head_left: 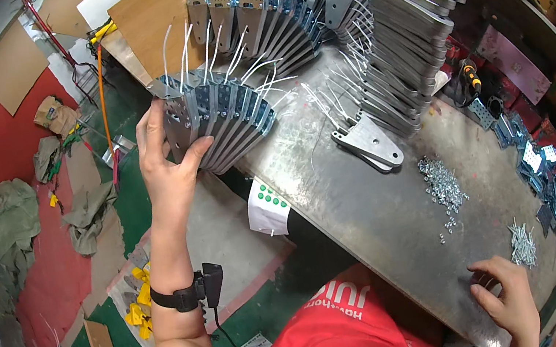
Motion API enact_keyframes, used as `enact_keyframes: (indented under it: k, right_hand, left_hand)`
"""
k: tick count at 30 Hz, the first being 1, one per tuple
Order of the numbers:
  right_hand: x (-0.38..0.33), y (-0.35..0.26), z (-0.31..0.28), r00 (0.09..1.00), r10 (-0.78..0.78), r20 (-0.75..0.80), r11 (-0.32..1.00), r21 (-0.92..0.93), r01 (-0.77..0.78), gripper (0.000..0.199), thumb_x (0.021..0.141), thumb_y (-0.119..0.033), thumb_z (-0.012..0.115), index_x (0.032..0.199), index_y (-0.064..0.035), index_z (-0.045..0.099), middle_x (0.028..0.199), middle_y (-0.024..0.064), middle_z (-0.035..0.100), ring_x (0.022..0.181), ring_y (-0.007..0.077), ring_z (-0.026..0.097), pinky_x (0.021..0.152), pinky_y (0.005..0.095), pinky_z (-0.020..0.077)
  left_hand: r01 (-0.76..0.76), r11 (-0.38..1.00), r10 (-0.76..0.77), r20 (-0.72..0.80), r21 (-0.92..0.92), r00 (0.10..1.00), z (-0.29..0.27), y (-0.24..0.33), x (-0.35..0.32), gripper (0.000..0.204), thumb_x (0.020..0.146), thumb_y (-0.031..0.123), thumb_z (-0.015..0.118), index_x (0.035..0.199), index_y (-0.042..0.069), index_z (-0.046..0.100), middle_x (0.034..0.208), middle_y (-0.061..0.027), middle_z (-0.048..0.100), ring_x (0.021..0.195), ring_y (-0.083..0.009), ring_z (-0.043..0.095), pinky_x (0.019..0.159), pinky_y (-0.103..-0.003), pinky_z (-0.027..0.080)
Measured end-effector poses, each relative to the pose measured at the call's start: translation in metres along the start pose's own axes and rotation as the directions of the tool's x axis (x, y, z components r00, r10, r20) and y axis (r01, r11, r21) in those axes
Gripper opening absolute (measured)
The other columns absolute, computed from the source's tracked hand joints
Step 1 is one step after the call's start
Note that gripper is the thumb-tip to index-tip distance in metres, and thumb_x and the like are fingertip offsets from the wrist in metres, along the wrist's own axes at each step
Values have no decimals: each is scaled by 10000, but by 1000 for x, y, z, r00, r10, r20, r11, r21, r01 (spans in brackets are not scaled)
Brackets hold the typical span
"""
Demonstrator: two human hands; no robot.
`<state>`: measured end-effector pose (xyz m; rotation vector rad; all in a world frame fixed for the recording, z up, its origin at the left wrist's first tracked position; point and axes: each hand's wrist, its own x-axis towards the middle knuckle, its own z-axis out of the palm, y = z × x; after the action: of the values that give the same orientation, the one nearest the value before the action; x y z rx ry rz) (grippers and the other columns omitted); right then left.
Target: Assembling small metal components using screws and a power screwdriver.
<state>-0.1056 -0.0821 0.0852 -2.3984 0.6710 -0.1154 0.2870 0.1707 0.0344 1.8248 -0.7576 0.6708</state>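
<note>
Taking the heap of small silver nuts [442, 183] as landmark: well beyond it to the left, a fanned row of triangular metal plates [220, 120] with white strands stands at the surface's [342, 199] edge. The left hand [174, 154] clasps its outer end, thumb on a face; nearer than the heap, the right hand [506, 293] hangs half-curled, thumb and fingers apart, nothing visible between.

An uneven pull could topple the row over the edge; a sweeping right forearm might scatter the nuts.

Counted: two hands, well apart; one nut heap; one screw pile [523, 245], right of it; one clasped row, its overlapping plates uncountable.
</note>
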Motion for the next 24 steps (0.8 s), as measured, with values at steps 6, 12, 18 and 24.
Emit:
enact_keyframes:
  k: [6, 12, 18, 24]
  right_hand:
    - [30, -23, 9, 991, -117, 61, 992, -44, 120, 251, 716, -67, 671, 957, -5, 634, 786, 146, 597, 706, 294, 620, 644, 334, 491]
    - [72, -38, 16, 968, -201, 150, 974, -71, 214, 256, 753, -104, 658, 993, -21, 625, 852, 141, 599, 751, 312, 607, 649, 358, 486]
    - [113, -51, 29, 963, -255, 86, 967, 21, 254, 267, 776, -115, 651, 1025, -24, 621, 926, 144, 592, 823, 281, 628, 675, 342, 507]
    - [140, -50, 45, 956, -290, 40, 955, -49, 292, 271, 779, -141, 640, 1028, -35, 621, 981, 145, 580, 912, 338, 584, 807, 390, 474]
  left_hand:
    - [39, 991, -38, 14, -129, 999, -2, -8, 1, 809, 663, 33, 798, 1380, 71, 425, 1223, -83, 479, 1031, -197, 569, 834, -311, 515]
    - [121, 980, -117, 36, -155, 992, 1, -1, -3, 908, 654, 14, 801, 1431, 79, 335, 1228, -113, 489, 1015, -208, 589, 846, -306, 506]
    - [140, 977, -135, 43, -158, 990, -2, -13, -10, 942, 677, 17, 799, 1452, 56, 266, 1329, -152, 460, 1073, -224, 575, 897, -325, 484]
    - [114, 963, -95, 87, -243, 992, 5, -17, -12, 835, 788, 97, 736, 1459, 40, 242, 1386, -138, 427, 1224, -239, 472, 1002, -347, 403]
